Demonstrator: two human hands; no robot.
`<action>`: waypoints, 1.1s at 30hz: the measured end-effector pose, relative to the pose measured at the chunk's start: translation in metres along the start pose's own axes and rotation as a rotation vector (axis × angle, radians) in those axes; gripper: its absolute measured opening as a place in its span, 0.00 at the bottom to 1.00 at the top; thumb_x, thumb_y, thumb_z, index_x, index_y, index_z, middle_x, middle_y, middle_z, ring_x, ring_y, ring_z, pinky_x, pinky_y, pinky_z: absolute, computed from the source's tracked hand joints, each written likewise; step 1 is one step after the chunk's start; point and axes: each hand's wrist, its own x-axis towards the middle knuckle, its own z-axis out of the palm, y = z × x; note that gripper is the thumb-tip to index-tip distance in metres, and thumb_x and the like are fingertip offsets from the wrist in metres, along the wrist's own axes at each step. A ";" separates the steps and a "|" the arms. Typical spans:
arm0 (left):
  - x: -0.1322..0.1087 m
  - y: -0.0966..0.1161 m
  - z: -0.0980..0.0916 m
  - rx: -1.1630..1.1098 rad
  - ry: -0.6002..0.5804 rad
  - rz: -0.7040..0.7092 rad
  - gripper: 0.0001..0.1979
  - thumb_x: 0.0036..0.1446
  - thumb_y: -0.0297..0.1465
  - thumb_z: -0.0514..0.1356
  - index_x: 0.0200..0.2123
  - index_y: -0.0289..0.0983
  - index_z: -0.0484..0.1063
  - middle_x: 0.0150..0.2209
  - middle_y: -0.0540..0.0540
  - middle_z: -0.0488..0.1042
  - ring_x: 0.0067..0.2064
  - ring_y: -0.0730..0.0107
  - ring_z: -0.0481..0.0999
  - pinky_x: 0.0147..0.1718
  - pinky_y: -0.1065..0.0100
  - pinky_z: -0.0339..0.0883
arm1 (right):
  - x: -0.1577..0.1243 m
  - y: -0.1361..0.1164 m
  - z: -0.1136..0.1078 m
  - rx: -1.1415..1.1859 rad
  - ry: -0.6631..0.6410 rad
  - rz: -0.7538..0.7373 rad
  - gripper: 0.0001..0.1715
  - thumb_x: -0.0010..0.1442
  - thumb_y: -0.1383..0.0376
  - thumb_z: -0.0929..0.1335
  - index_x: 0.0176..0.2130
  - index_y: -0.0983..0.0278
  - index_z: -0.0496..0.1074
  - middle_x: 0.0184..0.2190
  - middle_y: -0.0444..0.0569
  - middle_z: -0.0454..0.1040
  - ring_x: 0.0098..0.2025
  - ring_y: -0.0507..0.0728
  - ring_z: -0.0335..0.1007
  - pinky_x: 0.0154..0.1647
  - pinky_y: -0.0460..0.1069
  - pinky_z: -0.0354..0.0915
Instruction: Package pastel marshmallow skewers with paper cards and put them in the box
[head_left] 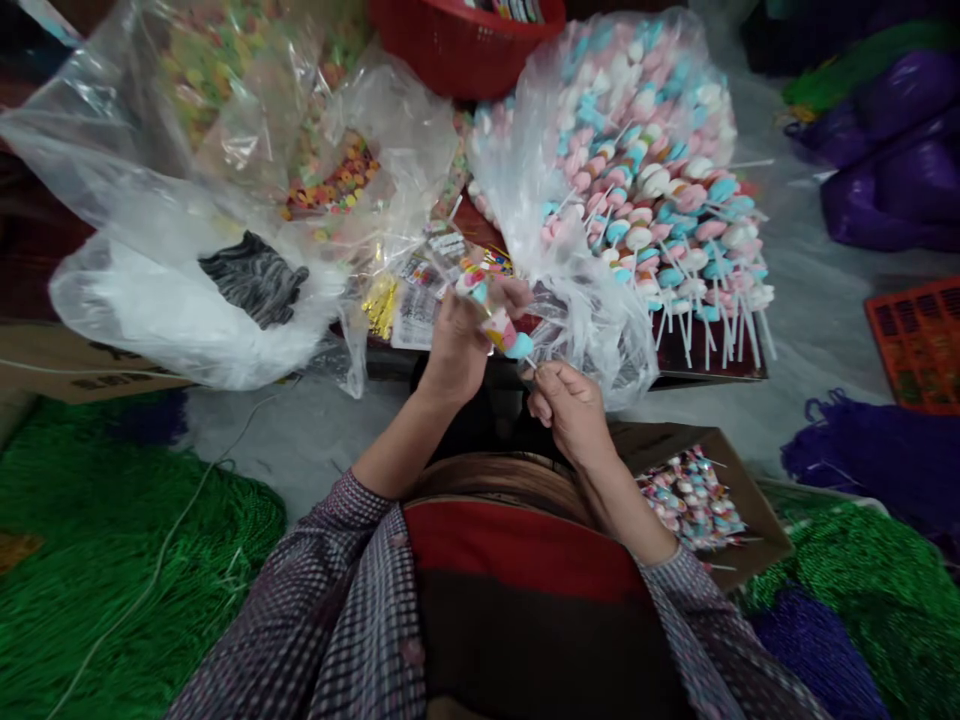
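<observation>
A candy skewer (pixel 501 322) of pink, blue, white and yellow sweets, partly inside a clear wrapper, is held in front of my body at the table edge. My left hand (pixel 466 335) curls around the wrapped upper part. Fingertips of my right hand (pixel 568 402) pinch the white stick below the blue sweet. Just behind the left hand lie flat printed clear wrappers (pixel 415 312) and a bundle of gold twist ties (pixel 381 306). To the right, many unwrapped candy skewers (pixel 675 215) are heaped, their sticks pointing toward me.
Clear bags of ring-shaped gummies (pixel 334 180) stand back left, near a white-lined bag with dark cloth (pixel 255 280). A red basket (pixel 465 45) is behind. Low right, a cardboard box (pixel 757 520) holds wrapped skewers. Green strands (pixel 135 520) cover the floor at left.
</observation>
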 end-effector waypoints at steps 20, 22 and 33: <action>0.018 0.032 -0.003 0.105 -0.047 0.010 0.25 0.56 0.56 0.65 0.44 0.43 0.75 0.33 0.48 0.76 0.41 0.63 0.82 0.47 0.59 0.75 | -0.003 0.000 0.004 0.019 -0.157 0.064 0.25 0.62 0.43 0.71 0.33 0.61 0.74 0.10 0.31 0.57 0.13 0.46 0.47 0.20 0.45 0.53; 0.015 0.028 0.001 0.151 -0.019 0.019 0.18 0.58 0.48 0.67 0.41 0.42 0.74 0.25 0.53 0.69 0.37 0.66 0.81 0.47 0.59 0.75 | -0.003 -0.001 0.005 -0.009 -0.168 0.064 0.25 0.62 0.43 0.70 0.34 0.62 0.74 0.10 0.31 0.57 0.13 0.46 0.47 0.19 0.44 0.50; 0.001 0.000 -0.002 0.188 -0.011 -0.077 0.15 0.62 0.47 0.64 0.44 0.43 0.73 0.25 0.51 0.69 0.41 0.61 0.82 0.38 0.61 0.75 | 0.000 -0.006 0.004 -0.084 -0.102 -0.024 0.25 0.59 0.43 0.73 0.41 0.61 0.76 0.19 0.36 0.71 0.18 0.46 0.59 0.20 0.44 0.54</action>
